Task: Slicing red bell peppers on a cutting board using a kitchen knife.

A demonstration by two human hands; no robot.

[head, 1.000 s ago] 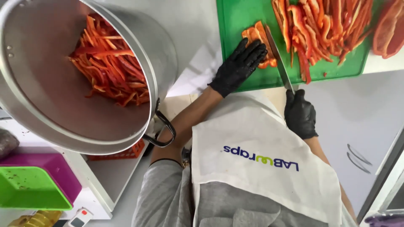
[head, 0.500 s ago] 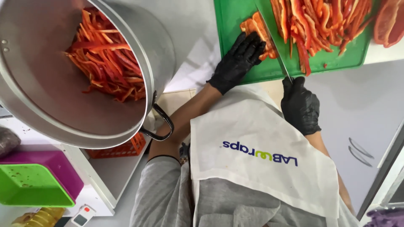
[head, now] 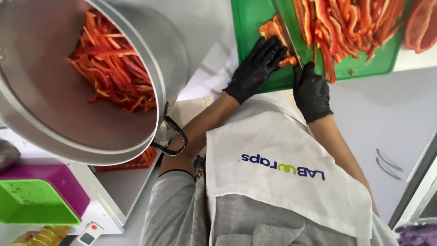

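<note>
Since the earlier frame, the right hand (head: 312,91) has been drawn closer to the left hand (head: 256,68), and the knife (head: 287,37) has been brought up against the pepper piece (head: 272,31). Slicing is judged to be the step in hand: red pepper is being cut into strips on the green cutting board (head: 250,20), at the far side of the scene. A heap of cut strips (head: 350,27) is seen to the right of the blade, on the same board, and more strips are gathered in the large metal pot (head: 54,118) at the left.

The left hand, black-gloved, is laid flat over the pepper piece with the fingers curled down, pinning it to the board. The right hand, also gloved, is closed around the knife handle, with the blade pointing away across the board. Both forearms are stretched forward over a white apron (head: 282,168).

For the next cut, it is judged that the blade would have to be kept just beside the left fingertips, without touching them.
</note>
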